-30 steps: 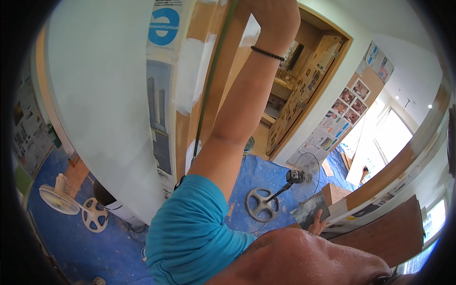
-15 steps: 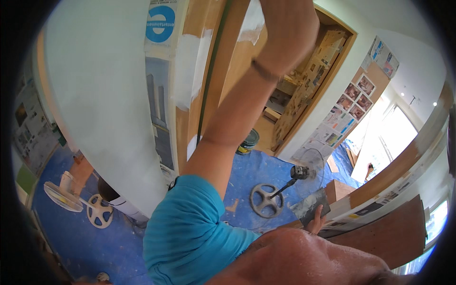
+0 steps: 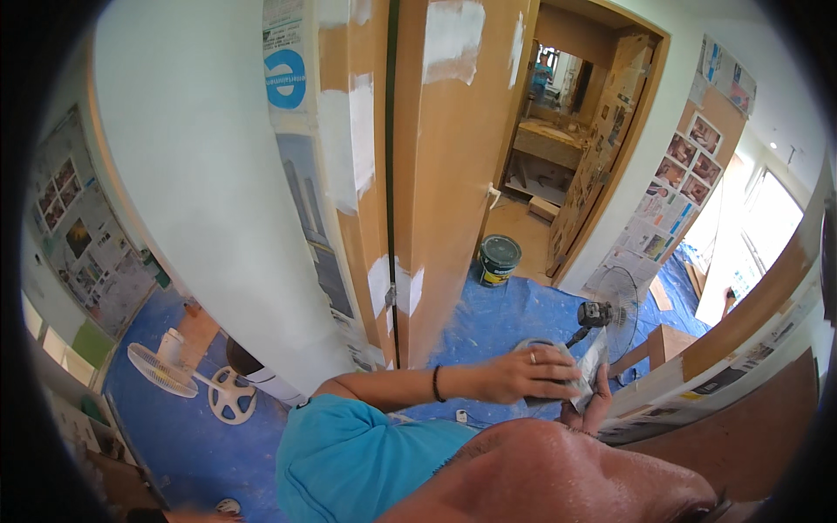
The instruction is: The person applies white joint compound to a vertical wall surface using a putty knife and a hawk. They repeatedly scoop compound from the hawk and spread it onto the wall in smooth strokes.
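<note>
My left hand (image 3: 536,373), with a ring and a dark wristband, is closed in front of my chest at the lower right. Its fingers bend toward a grey, smeared flat plate (image 3: 594,368); anything in its grip is hidden. Thumb and fingers of my right hand (image 3: 596,404) hold that plate from below, tilted up. To the left stands a wooden door frame (image 3: 453,174) with white patches of filler (image 3: 453,39) on it.
A black floor fan (image 3: 602,312) stands beyond my hands. A lidded bucket (image 3: 499,259) sits by the open doorway. Blue sheeting (image 3: 471,322) covers the floor. At left is a white fan (image 3: 166,366); a pale wall end (image 3: 200,174) rises nearby.
My left hand has come down from high on the wooden frame to the plate in my right hand. The view has shifted, so the doorway and bucket show more fully.
</note>
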A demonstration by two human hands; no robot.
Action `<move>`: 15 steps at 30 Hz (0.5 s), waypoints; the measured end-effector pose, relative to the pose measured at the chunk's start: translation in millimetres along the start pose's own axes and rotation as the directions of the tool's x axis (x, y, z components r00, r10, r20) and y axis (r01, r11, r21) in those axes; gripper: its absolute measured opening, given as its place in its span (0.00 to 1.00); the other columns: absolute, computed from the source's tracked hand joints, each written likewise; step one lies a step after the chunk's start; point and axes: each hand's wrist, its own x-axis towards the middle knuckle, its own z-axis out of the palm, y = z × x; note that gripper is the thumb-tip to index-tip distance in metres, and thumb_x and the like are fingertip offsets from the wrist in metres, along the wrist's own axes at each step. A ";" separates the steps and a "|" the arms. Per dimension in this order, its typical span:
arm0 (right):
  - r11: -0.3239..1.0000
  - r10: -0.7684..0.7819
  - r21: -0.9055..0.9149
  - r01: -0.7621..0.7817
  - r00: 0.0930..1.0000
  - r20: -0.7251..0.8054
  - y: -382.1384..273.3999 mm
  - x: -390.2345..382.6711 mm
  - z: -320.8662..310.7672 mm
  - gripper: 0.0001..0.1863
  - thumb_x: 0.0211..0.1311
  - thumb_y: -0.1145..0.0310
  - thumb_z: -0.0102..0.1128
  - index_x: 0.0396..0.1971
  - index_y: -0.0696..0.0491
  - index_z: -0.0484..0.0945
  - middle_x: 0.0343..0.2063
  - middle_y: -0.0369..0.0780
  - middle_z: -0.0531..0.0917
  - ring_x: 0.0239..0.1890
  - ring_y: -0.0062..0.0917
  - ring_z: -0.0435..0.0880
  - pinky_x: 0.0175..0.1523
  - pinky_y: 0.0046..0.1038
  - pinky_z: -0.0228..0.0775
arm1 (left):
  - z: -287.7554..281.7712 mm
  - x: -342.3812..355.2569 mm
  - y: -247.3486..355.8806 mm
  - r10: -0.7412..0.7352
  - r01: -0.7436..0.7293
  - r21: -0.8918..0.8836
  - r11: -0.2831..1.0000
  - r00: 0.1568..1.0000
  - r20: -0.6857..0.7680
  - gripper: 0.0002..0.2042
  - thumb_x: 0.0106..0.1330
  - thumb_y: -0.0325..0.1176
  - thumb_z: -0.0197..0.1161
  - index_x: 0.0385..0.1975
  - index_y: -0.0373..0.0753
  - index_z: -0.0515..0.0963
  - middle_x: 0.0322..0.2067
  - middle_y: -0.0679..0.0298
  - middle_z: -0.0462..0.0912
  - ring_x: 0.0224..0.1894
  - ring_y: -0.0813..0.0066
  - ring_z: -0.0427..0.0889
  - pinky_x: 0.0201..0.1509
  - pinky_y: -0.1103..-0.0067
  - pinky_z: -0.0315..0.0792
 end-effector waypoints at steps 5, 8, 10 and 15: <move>0.991 -0.124 0.057 0.118 0.983 0.132 -26.8 -0.4 -4.6 0.18 0.77 0.60 0.55 0.56 0.57 0.76 0.44 0.40 0.86 0.44 0.28 0.87 0.45 0.32 0.84 | -100.7 15.4 -31.8 -0.005 -0.091 0.697 0.711 0.991 0.135 0.27 0.66 0.28 0.56 0.68 0.52 0.75 0.65 0.66 0.76 0.66 0.66 0.75 0.73 0.62 0.64; 0.981 -0.191 -0.013 0.191 0.982 0.010 -31.2 3.5 -8.1 0.17 0.78 0.60 0.55 0.55 0.57 0.76 0.46 0.40 0.86 0.46 0.28 0.87 0.49 0.33 0.83 | -211.3 61.3 -29.7 0.028 0.223 0.790 0.571 0.957 -0.290 0.21 0.73 0.29 0.55 0.65 0.46 0.77 0.61 0.64 0.82 0.63 0.65 0.80 0.61 0.70 0.73; 0.985 -0.169 -0.018 0.169 0.986 0.016 -28.7 9.7 -11.1 0.18 0.78 0.60 0.55 0.56 0.57 0.76 0.48 0.40 0.86 0.47 0.29 0.87 0.51 0.34 0.82 | -281.9 104.3 -31.2 0.360 0.323 0.837 0.442 0.791 -0.495 0.13 0.70 0.22 0.57 0.52 0.38 0.82 0.53 0.57 0.85 0.49 0.55 0.86 0.46 0.68 0.78; 0.988 -0.155 -0.028 0.154 0.987 -0.030 -24.1 12.9 -29.8 0.21 0.77 0.58 0.57 0.58 0.58 0.76 0.50 0.40 0.85 0.50 0.29 0.86 0.55 0.34 0.80 | -405.6 164.7 -19.5 0.348 0.518 0.851 0.084 0.785 -0.512 0.08 0.67 0.27 0.62 0.43 0.37 0.84 0.34 0.49 0.85 0.37 0.46 0.83 0.42 0.64 0.76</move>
